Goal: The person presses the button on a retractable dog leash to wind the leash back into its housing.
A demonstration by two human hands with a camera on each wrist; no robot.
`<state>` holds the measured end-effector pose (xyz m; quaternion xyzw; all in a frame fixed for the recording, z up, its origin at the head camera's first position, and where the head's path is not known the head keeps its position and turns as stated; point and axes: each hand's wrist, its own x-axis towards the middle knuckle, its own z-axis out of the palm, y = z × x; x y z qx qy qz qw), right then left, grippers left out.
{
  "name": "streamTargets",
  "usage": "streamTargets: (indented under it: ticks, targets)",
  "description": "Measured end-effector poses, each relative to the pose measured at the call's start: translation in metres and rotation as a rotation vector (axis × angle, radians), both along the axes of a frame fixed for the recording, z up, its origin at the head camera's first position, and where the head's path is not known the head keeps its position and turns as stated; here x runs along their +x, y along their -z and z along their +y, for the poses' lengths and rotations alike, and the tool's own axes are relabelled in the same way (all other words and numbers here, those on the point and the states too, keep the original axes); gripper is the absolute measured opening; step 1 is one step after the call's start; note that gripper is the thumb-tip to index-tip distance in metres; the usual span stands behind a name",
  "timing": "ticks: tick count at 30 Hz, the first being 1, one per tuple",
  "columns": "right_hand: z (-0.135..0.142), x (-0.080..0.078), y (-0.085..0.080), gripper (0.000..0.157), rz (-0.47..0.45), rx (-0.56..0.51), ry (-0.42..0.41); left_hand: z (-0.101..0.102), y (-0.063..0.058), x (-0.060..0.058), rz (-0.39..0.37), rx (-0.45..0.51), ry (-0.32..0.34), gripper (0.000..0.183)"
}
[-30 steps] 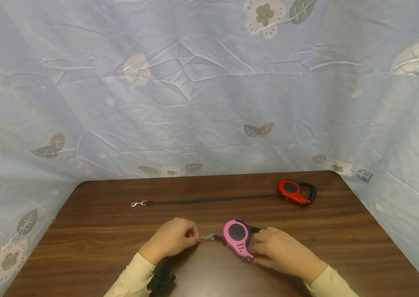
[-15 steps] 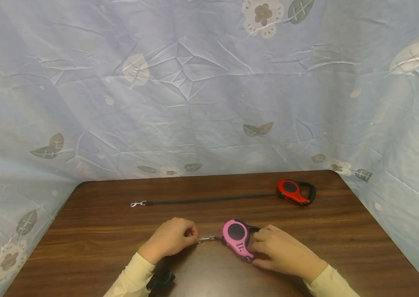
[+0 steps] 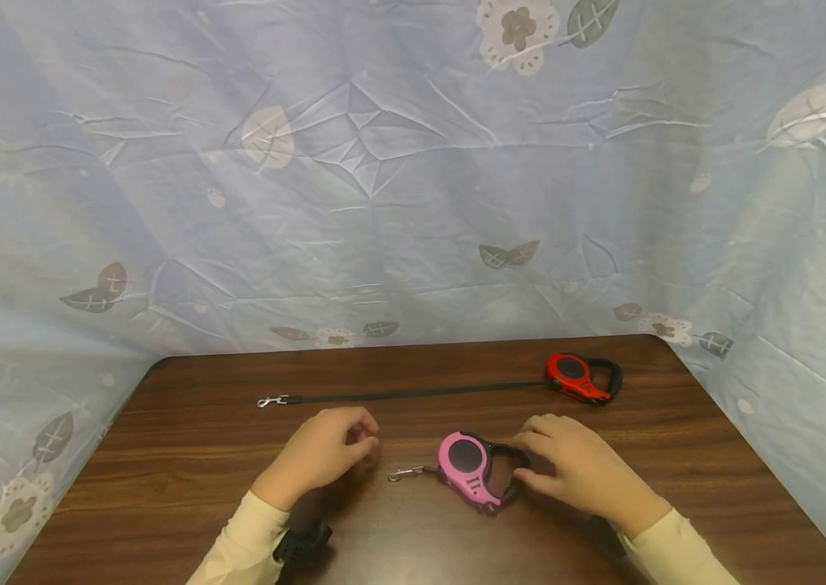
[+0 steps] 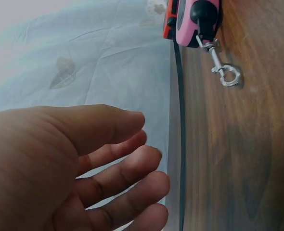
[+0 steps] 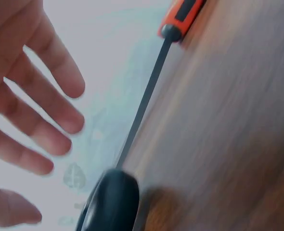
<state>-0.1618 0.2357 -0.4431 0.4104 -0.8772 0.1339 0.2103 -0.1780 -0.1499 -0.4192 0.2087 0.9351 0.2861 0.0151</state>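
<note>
A pink retractable dog leash (image 3: 466,459) lies on the table with its black loop handle toward my right hand (image 3: 580,467). Its metal snap hook (image 3: 406,473) points left on the wood. My left hand (image 3: 321,455) is off to the left of that hook, fingers loosely bent and holding nothing. In the left wrist view the hook (image 4: 224,70) sits apart from my fingertips. My right hand hovers at the handle's outer side; in the right wrist view its fingers (image 5: 41,91) are spread with nothing in them, near the black handle (image 5: 113,199).
Behind lies a red retractable leash (image 3: 571,375), its black strap (image 3: 413,394) drawn out leftward to a metal snap hook (image 3: 272,400). The brown wooden table (image 3: 186,487) ends at a patterned light cloth (image 3: 384,203) at the back and sides.
My left hand has let go of the pink leash's hook and moved up and left. My right hand has come off the handle, moving right and up. Both leashes stay in place.
</note>
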Motion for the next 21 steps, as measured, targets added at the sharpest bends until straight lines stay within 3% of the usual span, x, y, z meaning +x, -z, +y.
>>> streamTargets:
  ticks: [4,10,14,21]
  targets:
    - [0.008,-0.004,-0.001,0.04,-0.029,-0.057,0.114,-0.003,-0.002,-0.001,0.02,0.021,-0.027,0.014]
    - [0.018,-0.004,-0.001,0.041,-0.202,-0.165,0.257,-0.006,-0.004,-0.003,0.027,0.044,-0.071,0.017]
    - [0.024,-0.007,-0.003,0.04,-0.279,-0.231,0.26,-0.009,-0.006,-0.006,0.035,0.07,-0.085,0.019]
    - [0.032,-0.013,-0.006,0.037,-0.299,-0.303,0.253,-0.022,-0.01,-0.012,0.047,0.072,-0.12,0.023]
